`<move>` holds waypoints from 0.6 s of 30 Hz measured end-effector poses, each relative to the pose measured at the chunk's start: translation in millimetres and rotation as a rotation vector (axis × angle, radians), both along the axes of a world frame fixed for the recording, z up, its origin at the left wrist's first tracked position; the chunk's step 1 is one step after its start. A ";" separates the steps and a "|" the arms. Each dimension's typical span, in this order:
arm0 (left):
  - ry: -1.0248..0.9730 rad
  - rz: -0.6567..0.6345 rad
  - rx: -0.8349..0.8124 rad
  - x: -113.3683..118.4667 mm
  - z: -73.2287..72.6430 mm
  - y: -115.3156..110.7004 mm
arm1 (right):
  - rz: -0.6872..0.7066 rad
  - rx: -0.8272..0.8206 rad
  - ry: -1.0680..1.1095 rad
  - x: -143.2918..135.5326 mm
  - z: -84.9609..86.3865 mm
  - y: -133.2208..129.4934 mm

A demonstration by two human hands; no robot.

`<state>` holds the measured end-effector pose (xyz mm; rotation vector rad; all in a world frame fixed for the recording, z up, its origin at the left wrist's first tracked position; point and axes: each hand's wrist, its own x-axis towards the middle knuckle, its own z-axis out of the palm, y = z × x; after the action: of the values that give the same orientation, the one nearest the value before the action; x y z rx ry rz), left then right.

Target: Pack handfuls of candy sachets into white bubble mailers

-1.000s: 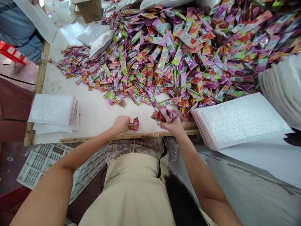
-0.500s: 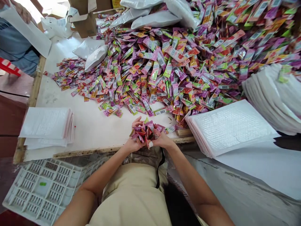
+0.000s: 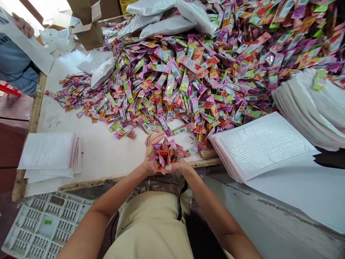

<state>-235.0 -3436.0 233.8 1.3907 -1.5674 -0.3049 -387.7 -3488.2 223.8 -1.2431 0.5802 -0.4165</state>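
Note:
A bunch of small printed sachets, pink, purple and red, is gathered between my two hands at the table's front edge. My left hand cups the bunch from the left, its fingers extending up along the far side. From the right, my right hand closes on the same sachets; most of its fingers are hidden beneath them. Just beyond lies a large heap of loose sachets in pink, purple, green and orange. One sachet lies on the table close to my right hand.
White padded mailers are stacked at the left and at the right. Filled white packets rest on the heap. A cardboard box stands behind. A plastic crate sits below. Another person's hand holds a white sheet.
My left hand's fingers have risen along the bunch, and the sachets stand more upright and closer together. The whole view has shifted slightly.

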 end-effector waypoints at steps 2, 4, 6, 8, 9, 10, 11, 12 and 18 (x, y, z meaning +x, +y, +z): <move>-0.036 -0.034 0.017 0.5 -4.6 -2.0 | -0.005 0.007 -0.031 2.0 7.7 -0.3; -0.071 -0.096 0.103 4.4 -9.6 -2.7 | -0.002 0.063 -0.046 4.0 16.3 1.7; -0.059 -0.167 0.216 12.3 -13.3 -4.4 | -0.020 0.199 -0.043 4.7 19.3 6.5; -0.034 -0.278 0.341 24.5 -12.2 -12.1 | -0.073 0.381 -0.037 3.4 13.3 12.3; -0.029 -0.347 0.403 31.6 -8.4 -19.8 | -0.140 0.467 -0.031 1.9 7.7 14.6; -0.023 -0.403 0.453 38.2 -1.9 -30.4 | -0.223 0.534 -0.024 0.2 1.3 16.2; -0.013 -0.421 0.476 42.9 7.4 -43.8 | -0.319 0.582 -0.021 -1.5 -5.1 17.0; 0.001 -0.392 0.468 43.9 19.4 -59.3 | -0.412 0.608 -0.024 -2.9 -10.6 17.2; -0.358 -0.301 0.084 -69.7 83.1 -138.4 | -0.388 0.349 0.047 2.0 -16.9 12.1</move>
<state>-304.7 -3574.4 316.9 1.3219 -2.0887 -0.3166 -385.7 -3476.1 207.0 -0.8060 0.8987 -0.5824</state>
